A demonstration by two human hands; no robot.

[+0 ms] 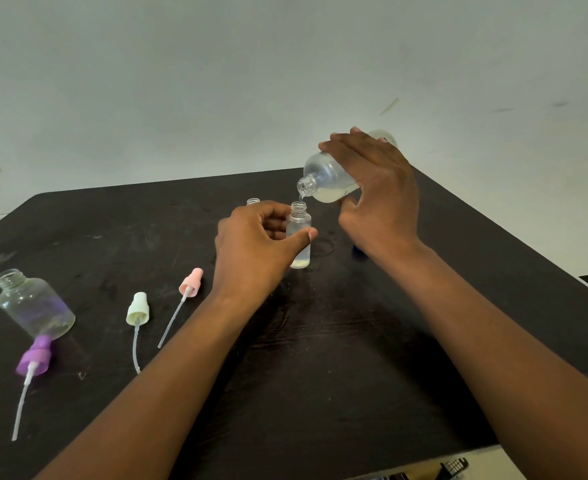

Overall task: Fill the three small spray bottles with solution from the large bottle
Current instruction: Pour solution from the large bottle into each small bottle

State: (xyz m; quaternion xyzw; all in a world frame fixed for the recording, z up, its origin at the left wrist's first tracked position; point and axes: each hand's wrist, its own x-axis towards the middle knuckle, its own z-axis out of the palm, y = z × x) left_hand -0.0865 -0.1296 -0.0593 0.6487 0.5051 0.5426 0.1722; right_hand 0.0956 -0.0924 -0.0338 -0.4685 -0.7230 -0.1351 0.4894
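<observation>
Two bare forearms reach from the bottom edge across a dark table (320, 375) toward its middle, where a pour is under way. The right hand (379, 199) wraps over the large bottle (323, 178), a clear plastic bottle tipped neck-down to the left, cloudy pale-yellow solution pooled along its lower side and a thin stream leaving its threaded mouth. Directly below, one small spray bottle (299, 233) stands upright and uncapped on the table, clear-walled, with a shallow layer of the same pale liquid at its bottom. The left hand (254, 251) steadies it, thumb pressed to its front and curled fingers behind. Just past that hand, the open neck of a second small bottle (253, 201) shows; the rest is hidden. At the table's left, a third clear bottle (34, 304) stands uncapped, leaning in the wide-angle view. Three spray tops lie loose with their dip tubes attached: a purple one (35, 356) touching that bottle's base, a pale green one (138, 309) and a pink one (191, 282) nearer the left wrist. A pale wall (216, 81) rises behind the table.
</observation>
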